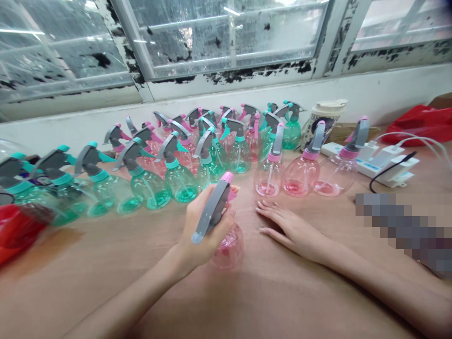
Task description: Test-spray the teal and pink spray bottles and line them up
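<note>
A paint-flaked window (pixel 229 33) spans the view above a white wall (pixel 381 89), which meets the back edge of the wooden worktop (pixel 141 292). Green spray bottles (pixel 181 184) form a long front row from the worktop's left edge to its middle; more, mixed with pink ones, crowd behind, toward the back edge. Three pink spray bottles (pixel 300 175) stand right of the middle, liquid low inside each. One red bag (pixel 420 125) lies by the back right corner, another red bag (pixel 16 230) at the left edge. A white power strip (pixel 384 165) with plugs and cables sits right of the three bottles, toward the right edge. Behind them is a lidded paper cup (pixel 323 120).

The right hand (pixel 293 230) is released, palm down on the worktop, fingers slightly spread. The left hand (pixel 203 230) grasps the held pink bottle (pixel 229 249) around its grey trigger head (pixel 213 207), in the worktop's middle, in front of the rows.
</note>
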Motion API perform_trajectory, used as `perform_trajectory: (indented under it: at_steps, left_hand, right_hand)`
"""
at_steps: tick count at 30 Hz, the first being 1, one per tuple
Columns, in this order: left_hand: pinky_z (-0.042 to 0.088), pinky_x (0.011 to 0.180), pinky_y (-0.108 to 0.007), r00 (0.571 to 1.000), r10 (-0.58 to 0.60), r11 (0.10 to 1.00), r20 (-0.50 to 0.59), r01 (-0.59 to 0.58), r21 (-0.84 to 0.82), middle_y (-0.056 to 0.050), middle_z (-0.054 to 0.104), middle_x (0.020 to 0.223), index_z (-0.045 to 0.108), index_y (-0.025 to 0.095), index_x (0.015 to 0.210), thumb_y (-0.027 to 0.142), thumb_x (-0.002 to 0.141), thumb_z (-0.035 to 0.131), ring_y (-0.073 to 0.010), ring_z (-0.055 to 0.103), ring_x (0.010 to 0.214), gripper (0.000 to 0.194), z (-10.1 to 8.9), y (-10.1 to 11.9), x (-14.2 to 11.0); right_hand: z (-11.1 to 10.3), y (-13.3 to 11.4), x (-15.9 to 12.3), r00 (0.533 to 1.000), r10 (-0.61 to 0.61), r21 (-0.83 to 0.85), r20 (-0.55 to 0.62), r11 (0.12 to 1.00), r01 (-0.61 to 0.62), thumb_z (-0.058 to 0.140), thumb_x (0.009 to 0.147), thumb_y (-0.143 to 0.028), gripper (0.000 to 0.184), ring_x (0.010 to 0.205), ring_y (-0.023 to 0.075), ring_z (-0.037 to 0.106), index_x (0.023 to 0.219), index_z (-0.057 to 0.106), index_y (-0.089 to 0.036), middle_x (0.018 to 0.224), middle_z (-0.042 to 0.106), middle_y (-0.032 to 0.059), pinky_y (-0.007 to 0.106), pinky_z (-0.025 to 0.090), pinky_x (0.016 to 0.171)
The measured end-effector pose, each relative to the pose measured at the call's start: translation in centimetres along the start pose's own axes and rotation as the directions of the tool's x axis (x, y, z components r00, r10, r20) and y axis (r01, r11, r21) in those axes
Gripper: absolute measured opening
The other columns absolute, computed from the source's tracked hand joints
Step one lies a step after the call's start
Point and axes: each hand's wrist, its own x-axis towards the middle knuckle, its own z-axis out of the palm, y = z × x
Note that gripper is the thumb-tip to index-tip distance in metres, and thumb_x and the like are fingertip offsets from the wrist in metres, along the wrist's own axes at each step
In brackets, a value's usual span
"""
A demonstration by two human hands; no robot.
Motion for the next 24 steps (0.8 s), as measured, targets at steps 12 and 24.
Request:
perform_trajectory:
  at_steps: [12,24]
  left_hand:
    - [0.049,0.069,-0.027,1.0,0.011,1.0,-0.008,-0.011,0.019,-0.001,0.062,0.095,0.057,0.022,0.109,0.02,0.084,0.055,-0.0134,0.059,0.074,0.025,0.02,-0.35,-0.06]
    - [0.049,0.069,-0.028,1.0,0.024,0.999,-0.004,-0.024,0.022,-0.002,0.061,0.096,0.056,0.021,0.107,0.019,0.084,0.054,-0.014,0.06,0.074,0.024,0.03,-0.26,-0.02]
  right_hand:
    - [-0.06,-0.02,0.01,1.0,0.0,-0.022,0.005,1.0,0.0,0.042,0.099,-0.045,0.052,0.137,0.0272,0.042,0.139,0.049,-0.013,0.147,0.046,0.0133,0.051,0.033,0.114]
    - [-0.04,-0.07,-0.01,1.0,-0.006,0.009,-0.016,1.0,0.006,0.044,0.098,-0.043,0.05,0.136,0.0281,0.042,0.139,0.05,-0.015,0.146,0.047,0.0139,0.052,0.033,0.113]
